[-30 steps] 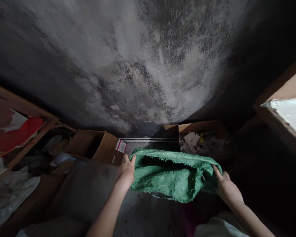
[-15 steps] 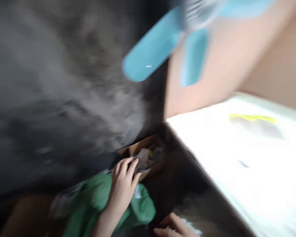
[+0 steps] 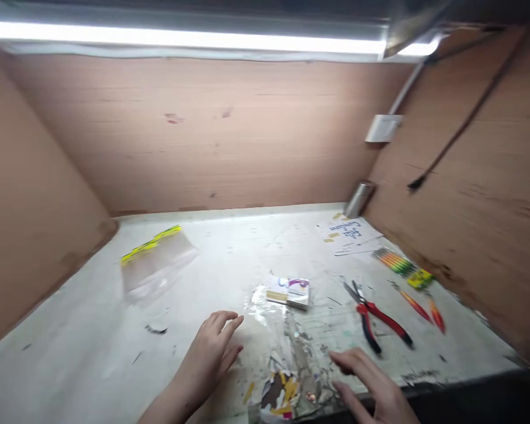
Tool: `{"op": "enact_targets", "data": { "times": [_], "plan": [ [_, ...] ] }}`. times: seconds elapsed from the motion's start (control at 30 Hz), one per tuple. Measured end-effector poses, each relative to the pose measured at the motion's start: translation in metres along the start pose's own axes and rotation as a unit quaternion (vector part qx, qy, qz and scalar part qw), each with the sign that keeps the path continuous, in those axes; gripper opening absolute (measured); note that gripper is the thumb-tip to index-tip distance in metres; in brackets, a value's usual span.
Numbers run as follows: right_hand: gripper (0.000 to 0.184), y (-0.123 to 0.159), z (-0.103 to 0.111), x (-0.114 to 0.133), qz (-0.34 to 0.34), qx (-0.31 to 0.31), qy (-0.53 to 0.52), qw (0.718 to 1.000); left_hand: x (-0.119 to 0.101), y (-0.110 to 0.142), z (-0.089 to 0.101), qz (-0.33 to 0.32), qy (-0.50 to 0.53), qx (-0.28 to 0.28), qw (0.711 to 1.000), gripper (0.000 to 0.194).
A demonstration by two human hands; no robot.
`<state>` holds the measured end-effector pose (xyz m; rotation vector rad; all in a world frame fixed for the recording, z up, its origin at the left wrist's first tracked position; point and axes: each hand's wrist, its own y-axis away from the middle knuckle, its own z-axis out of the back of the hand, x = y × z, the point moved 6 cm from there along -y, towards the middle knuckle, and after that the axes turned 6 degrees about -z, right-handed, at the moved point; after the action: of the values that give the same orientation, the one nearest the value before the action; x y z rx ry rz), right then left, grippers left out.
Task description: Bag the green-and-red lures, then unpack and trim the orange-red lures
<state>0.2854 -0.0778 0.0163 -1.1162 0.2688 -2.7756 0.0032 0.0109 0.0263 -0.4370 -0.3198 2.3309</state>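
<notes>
So the green woven sack's out of view now, leaving both hands free over a whitish tabletop point(image 3: 221, 259). Left hand point(image 3: 205, 353) and right hand point(image 3: 377, 386) are hovering, fingers released and loosely curled. Torn yellow-and-brown scraps point(image 3: 280, 391) are lying between them, a small white-and-purple box point(image 3: 297, 294) is sitting at 12 o'clock, and red-and-black-handled pliers point(image 3: 363, 307) are resting around 1.

Small workshop-like bench space, boxed in by bare wooden panels point(image 3: 247, 135) and lit by a bright tube light point(image 3: 181, 40) along the top. The pale tabletop point(image 3: 221, 253) is scuffed and littered with scraps. On it lie red-handled pliers point(image 3: 365, 306), orange-and-yellow lure-like pieces point(image 3: 436, 313) and clear packets with yellow headers point(image 3: 154, 265). A white electrical box point(image 3: 384, 128) is mounted on the panelling.
</notes>
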Motion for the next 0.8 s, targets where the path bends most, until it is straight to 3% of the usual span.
{"op": "enact_targets", "data": {
  "times": [0.1,0.17,0.23,0.33,0.47,0.6,0.7,0.8],
  "plan": [
    [0.019,0.01,0.041,-0.034,-0.067,-0.167,0.105,0.978,-0.011,-0.066,-0.035,-0.054,0.061,0.034,0.996,0.054],
    [0.017,0.015,0.055,-0.051,-0.115,-0.243,0.151,0.951,-0.021,-0.105,-0.057,-0.092,0.068,0.044,0.992,0.066],
    [0.014,0.013,0.06,-0.065,-0.16,-0.269,0.175,0.933,-0.031,-0.136,-0.078,-0.127,0.061,0.061,0.988,0.074],
    [0.018,0.0,0.056,-0.08,-0.22,-0.242,0.189,0.926,-0.04,-0.167,-0.104,-0.17,0.045,0.084,0.981,0.078],
    [0.026,-0.023,0.045,-0.092,-0.289,-0.181,0.191,0.92,-0.04,-0.181,-0.125,-0.19,0.037,0.077,0.978,0.064],
    [0.02,-0.034,0.047,-0.092,-0.293,-0.191,0.168,0.922,-0.032,-0.183,-0.135,-0.204,0.05,0.086,0.974,0.057],
    [0.012,-0.025,0.057,-0.095,-0.283,-0.214,0.145,0.924,-0.026,-0.182,-0.136,-0.231,0.043,0.071,0.969,0.057],
    [0.006,0.004,0.074,-0.109,-0.278,-0.272,0.115,0.914,-0.02,-0.18,-0.132,-0.248,0.022,0.05,0.967,0.054]
  ]
}}
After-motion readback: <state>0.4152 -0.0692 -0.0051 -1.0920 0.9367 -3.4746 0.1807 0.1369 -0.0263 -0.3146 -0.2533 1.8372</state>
